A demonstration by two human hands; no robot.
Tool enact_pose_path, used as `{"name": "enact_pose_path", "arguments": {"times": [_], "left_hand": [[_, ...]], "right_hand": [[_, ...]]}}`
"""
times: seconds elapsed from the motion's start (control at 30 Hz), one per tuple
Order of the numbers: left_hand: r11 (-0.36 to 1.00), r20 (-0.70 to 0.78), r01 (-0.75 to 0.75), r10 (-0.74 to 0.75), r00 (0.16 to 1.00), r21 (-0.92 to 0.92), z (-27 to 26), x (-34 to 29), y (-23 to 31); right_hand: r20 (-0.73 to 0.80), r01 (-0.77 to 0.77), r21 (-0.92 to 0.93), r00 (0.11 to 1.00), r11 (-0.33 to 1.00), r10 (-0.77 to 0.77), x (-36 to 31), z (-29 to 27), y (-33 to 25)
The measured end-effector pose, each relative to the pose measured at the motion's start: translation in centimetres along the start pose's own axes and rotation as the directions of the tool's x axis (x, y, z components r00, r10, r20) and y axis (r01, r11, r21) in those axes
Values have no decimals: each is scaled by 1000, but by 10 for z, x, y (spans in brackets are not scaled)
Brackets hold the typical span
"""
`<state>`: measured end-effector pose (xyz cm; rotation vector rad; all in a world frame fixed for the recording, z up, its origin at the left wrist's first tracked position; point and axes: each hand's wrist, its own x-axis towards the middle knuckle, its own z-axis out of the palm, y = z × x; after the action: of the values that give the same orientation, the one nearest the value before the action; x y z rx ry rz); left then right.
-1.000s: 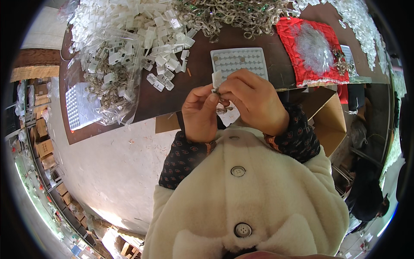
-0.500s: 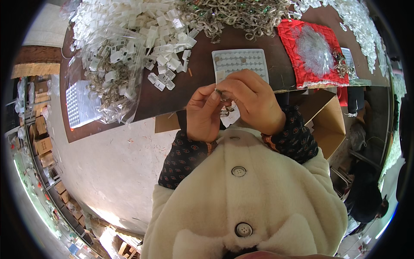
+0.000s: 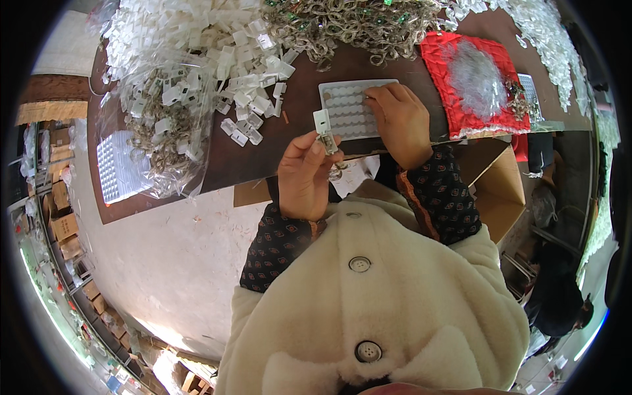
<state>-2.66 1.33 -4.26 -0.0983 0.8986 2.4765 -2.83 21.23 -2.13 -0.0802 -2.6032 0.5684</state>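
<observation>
My left hand [image 3: 304, 184] is raised just in front of the table edge, thumb and fingers closed on a small white plastic case [image 3: 322, 121]. Thin looped wire [image 3: 337, 172] hangs below those fingers, partly hidden. My right hand [image 3: 403, 123] reaches over a pale plastic tray [image 3: 352, 135] with rows of bumps. Its thumb and fingertips are pinched at the tray's upper right; whatever is between them is hidden. A small round disc [image 3: 327, 96] lies at the tray's upper left.
Piled white plastic cases [image 3: 171, 29] cover the table's left side, beside a clear bag [image 3: 168, 125] of cases and wire. Tangled wire coils [image 3: 355, 29] lie at the back. Red cloth [image 3: 438, 76] with a clear strand bundle [image 3: 475, 79] lies right. A cardboard box [image 3: 503, 174] stands below.
My hands were together around the case and wire. The right hand has moved away to the tray's upper right, while the left keeps the case, now in plain sight.
</observation>
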Motion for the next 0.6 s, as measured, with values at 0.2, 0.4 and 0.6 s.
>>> {"name": "enact_pose_path", "arguments": {"times": [0.2,0.4,0.6], "left_hand": [[998,30,-19,20,999,-53,2,0,0],[995,100,-35,44,994,-89,3,-3,3],[996,112,-51,59,992,-78,3,-7,4]], "right_hand": [[37,20,474,998,880,-42,-9,-26,-37],[-47,197,406,980,892,-195,-9,-32,-57],[-109,236,384,972,893,-210,-10,-30,-61]]}}
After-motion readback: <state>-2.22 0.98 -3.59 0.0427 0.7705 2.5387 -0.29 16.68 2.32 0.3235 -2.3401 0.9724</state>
